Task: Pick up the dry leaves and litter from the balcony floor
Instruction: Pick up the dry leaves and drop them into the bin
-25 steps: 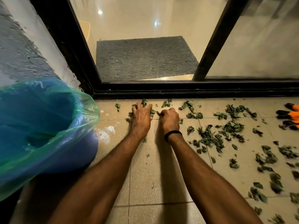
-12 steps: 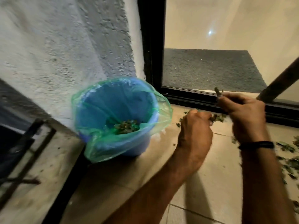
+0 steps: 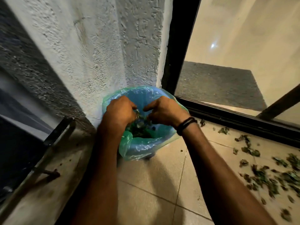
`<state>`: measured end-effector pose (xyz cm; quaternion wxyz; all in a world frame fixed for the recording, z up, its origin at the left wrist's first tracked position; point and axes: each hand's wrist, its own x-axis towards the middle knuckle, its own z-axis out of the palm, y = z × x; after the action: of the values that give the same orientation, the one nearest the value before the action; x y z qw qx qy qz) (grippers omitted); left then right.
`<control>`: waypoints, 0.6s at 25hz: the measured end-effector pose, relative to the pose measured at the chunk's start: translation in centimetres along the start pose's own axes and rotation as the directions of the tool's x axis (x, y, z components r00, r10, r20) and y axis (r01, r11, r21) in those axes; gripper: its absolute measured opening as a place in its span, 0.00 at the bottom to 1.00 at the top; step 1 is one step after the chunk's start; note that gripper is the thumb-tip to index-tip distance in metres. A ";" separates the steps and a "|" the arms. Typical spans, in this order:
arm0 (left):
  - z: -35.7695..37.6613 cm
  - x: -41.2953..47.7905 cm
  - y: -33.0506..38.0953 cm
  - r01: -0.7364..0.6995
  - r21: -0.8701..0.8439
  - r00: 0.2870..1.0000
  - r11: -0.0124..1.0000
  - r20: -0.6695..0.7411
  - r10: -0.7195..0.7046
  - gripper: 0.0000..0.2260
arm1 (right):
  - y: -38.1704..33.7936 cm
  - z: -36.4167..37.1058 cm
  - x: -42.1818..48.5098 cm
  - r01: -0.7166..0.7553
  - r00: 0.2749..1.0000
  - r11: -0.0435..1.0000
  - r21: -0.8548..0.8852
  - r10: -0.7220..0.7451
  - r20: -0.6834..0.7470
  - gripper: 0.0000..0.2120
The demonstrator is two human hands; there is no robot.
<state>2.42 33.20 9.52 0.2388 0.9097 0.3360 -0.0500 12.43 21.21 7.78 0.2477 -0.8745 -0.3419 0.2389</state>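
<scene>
I'm holding both hands over the bin (image 3: pixel 146 96), which is sitting in the corner where the wall (image 3: pixel 97 54) meets the door frame (image 3: pixel 180 46). Its green bag (image 3: pixel 129 148) is folded over the rim. My left hand (image 3: pixel 121 111) is curling its fingers round a leaf clump (image 3: pixel 138 116) right above the opening. My right hand (image 3: pixel 165 111), the one with the wristband (image 3: pixel 186 125), is also curling its fingers inward, but I cannot tell whether it is still holding anything. A pile of dropped leaves (image 3: pixel 139 132) is lying inside the bin, directly under both hands.

The relation I'm watching is where the remaining work is. The loose leaves (image 3: pixel 266 176) are lying on the floor tiles (image 3: pixel 154 176) well off to the right of the hands. The scatter is running as a band from the door track (image 3: pixel 243 122) beside the bin, out to the right and back toward me. My right hand is nearer to it, so I'm judging it should be leading the next reach, with the left crossing over after.

What differs: a second ago both hands were lying low on the tiles by the track, raking leaves together. Half a second ago they were in the air to the right of the bin, carrying. Now they are over the bin mouth and the view is turning left with them.
</scene>
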 end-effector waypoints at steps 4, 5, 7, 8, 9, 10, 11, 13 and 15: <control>-0.6 0.2 -0.1 0.004 -0.222 0.984 0.975 -0.170 -0.043 0.14 | -0.1 -3.1 -0.4 -0.094 0.994 0.949 0.301 0.105 -0.021 0.06; -1.1 -0.5 1.0 -0.040 -0.261 0.958 0.964 -0.284 -0.037 0.12 | 0.3 -5.0 -0.8 -0.115 0.989 0.932 0.343 0.139 -0.048 0.04; -2.0 -2.5 4.5 -0.185 -0.356 0.863 0.916 -0.505 -0.022 0.09 | 1.7 -8.7 -1.9 -0.147 0.979 0.899 0.412 0.193 -0.071 0.02; -2.0 -3.4 7.0 -0.272 -0.402 0.815 0.875 -0.579 -0.012 0.08 | 2.8 -10.5 -2.3 -0.156 0.972 0.887 0.436 0.216 -0.091 0.02; -1.6 -4.2 9.5 -0.353 -0.439 0.789 0.826 -0.614 0.010 0.08 | 4.3 -11.9 -2.7 -0.170 0.961 0.874 0.455 0.249 -0.118 0.03; -0.5 -4.7 12.2 -0.415 -0.471 0.793 0.778 -0.606 0.056 0.07 | 6.1 -12.9 -3.2 -0.196 0.941 0.862 0.468 0.298 -0.156 0.04; 1.0 -5.0 14.5 -0.450 -0.501 0.815 0.739 -0.568 0.112 0.08 | 8.2 -13.1 -3.5 -0.219 0.914 0.849 0.481 0.351 -0.203 0.05; 5.3 -4.6 18.7 -0.466 -0.534 0.860 0.705 -0.461 0.219 0.10 | 13.3 -12.3 -3.8 -0.272 0.825 0.825 0.495 0.465 -0.321 0.04; 10.6 -3.2 21.4 -0.426 -0.502 0.896 0.752 -0.348 0.276 0.12 | 19.1 -10.0 -3.8 -0.384 0.693 0.797 0.466 0.582 -0.425 0.02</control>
<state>14.28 12.30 9.59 0.4581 0.8429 0.1844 0.2138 24.98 3.44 4.97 0.4093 -0.9071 0.0372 0.0910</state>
